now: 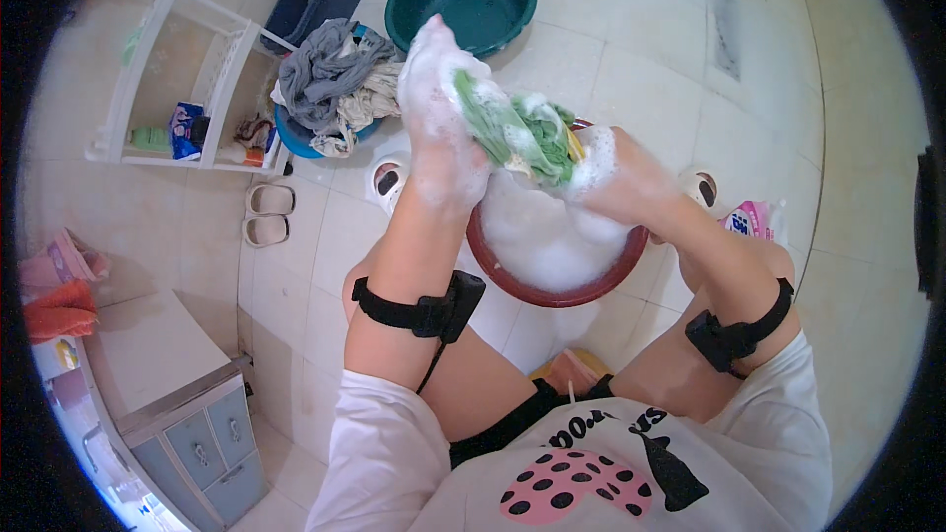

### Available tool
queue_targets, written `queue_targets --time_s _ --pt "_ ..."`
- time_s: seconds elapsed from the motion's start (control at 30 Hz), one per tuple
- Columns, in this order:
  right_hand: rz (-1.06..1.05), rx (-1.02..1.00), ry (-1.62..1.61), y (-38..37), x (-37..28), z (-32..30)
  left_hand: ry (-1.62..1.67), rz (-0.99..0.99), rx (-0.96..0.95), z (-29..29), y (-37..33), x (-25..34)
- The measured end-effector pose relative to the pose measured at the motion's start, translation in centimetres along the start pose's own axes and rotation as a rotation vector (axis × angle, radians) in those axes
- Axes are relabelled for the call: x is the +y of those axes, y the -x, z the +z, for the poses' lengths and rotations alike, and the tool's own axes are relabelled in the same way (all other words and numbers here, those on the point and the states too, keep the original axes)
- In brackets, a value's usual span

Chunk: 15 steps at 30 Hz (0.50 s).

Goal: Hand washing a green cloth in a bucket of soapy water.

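Note:
A wet green cloth (517, 133), streaked with suds and with a yellow and whitish edge, hangs between my two hands. My left hand (440, 113) is thick with white foam and closed on the cloth's left end, its fingers largely hidden by suds. Foam also covers the fingers of my right hand (621, 177), which grips the other end and is somewhat blurred. Under the cloth stands a dark red basin (562, 298), filled with white foam (552, 236).
Beyond my hands sits a dark green basin (461, 2). To its left, grey and patterned laundry (330, 79) is heaped in a blue basin (299, 138). A white shelf (163, 160), beige slippers (269, 215) and a cabinet (158, 345) are at left; a pink-and-white packet (751, 219) lies right.

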State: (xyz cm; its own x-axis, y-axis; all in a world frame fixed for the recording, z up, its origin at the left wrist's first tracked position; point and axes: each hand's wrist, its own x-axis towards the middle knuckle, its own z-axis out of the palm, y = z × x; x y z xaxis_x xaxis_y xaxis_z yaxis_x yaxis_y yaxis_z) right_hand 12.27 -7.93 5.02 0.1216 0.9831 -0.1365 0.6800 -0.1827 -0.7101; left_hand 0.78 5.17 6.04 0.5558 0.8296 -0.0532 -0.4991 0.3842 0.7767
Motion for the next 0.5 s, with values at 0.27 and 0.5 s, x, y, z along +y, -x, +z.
queue_targets --time_s 0.27,0.5 --pt "-0.055 0.308 -0.362 -1.5 1.5 -1.9 0.370 -0.104 0.091 2.2 0.4 2.8" --pt "0.024 0.350 -1.582 -2.0 1.2 -3.3 0.212 -0.157 -0.326 1.3 0.8 1.3"
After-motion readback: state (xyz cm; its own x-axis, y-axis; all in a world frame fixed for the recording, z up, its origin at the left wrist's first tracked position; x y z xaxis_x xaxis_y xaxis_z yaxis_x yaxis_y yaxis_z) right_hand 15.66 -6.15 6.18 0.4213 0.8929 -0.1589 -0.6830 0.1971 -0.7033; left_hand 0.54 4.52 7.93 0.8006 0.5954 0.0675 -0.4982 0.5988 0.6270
